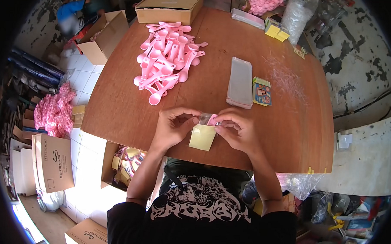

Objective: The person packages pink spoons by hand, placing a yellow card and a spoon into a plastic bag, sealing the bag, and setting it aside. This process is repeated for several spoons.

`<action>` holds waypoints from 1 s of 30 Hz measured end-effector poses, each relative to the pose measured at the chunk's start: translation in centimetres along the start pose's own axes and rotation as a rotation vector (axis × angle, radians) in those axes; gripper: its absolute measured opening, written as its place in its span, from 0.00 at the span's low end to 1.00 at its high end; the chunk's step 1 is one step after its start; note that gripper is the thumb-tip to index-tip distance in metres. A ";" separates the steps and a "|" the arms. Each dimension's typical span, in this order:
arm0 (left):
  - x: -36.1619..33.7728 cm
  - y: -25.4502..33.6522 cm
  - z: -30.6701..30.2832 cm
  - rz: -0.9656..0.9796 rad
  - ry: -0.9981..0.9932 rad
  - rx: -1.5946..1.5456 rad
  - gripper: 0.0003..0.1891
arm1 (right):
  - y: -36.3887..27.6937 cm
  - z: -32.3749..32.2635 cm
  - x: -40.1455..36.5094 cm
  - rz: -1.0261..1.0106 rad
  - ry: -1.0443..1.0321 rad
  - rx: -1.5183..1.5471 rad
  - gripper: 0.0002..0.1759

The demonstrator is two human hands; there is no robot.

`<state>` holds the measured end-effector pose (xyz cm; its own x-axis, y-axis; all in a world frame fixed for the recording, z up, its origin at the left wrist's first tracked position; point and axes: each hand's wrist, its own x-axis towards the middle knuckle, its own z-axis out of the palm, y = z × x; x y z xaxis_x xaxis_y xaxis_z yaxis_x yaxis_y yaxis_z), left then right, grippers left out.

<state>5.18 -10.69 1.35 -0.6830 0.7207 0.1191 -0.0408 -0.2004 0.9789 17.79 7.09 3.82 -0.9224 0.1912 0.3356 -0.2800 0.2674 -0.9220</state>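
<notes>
Both my hands meet at the near edge of a brown wooden table (118,106). Between them is a small clear plastic bag with a yellow card (202,137) and a bit of pink inside. My left hand (171,127) pinches the bag's left top corner. My right hand (238,130) pinches its right top corner. A heap of pink plastic spoons (165,58) lies further back on the table, to the left. A stack of clear bags (240,82) lies behind my right hand, with a small printed box (262,91) beside it.
A cardboard box (169,7) stands at the table's far edge, yellow boxes (276,30) and plastic bags at far right. Open cartons (103,37) and pink wrapped goods (53,110) sit on the tiled floor left. Another person in blue (72,12) is at far left.
</notes>
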 end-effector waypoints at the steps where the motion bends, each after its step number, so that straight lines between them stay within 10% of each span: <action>1: 0.0 -0.2 -0.1 -0.001 0.000 0.001 0.08 | 0.2 0.1 0.0 0.000 0.001 0.001 0.09; 10: -0.9 2.4 -0.9 -0.021 -0.127 -0.045 0.15 | -0.3 0.9 0.0 -0.018 0.055 0.079 0.09; 12: -2.7 4.3 -2.4 -0.280 -0.261 0.249 0.18 | -3.6 1.0 0.8 -0.218 -0.041 -0.353 0.10; 16: -7.6 4.2 -9.0 0.128 -0.544 0.371 0.19 | -11.1 3.2 0.5 -0.529 -0.402 -0.295 0.08; 18: -10.7 2.2 -13.5 0.017 -0.678 0.279 0.23 | -13.7 4.7 -0.9 -0.645 -0.469 -0.323 0.05; 20: -14.5 -0.1 -14.9 -0.217 -0.353 -0.040 0.21 | -15.1 5.1 -0.9 -0.664 -0.712 -0.335 0.06; 23: -19.8 -6.6 -19.9 -0.540 -0.035 -0.109 0.20 | -14.8 5.5 -1.2 -0.708 -0.508 -0.269 0.08; 30: -24.6 -14.8 -23.6 -0.836 0.293 0.917 0.28 | -15.0 2.5 -1.1 -0.674 -0.579 -0.226 0.15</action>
<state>5.35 -41.15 -20.04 -0.8322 0.2089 -0.5135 -0.0981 0.8562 0.5072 22.37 0.47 16.79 -0.5888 -0.5591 0.5837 -0.8050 0.3407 -0.4857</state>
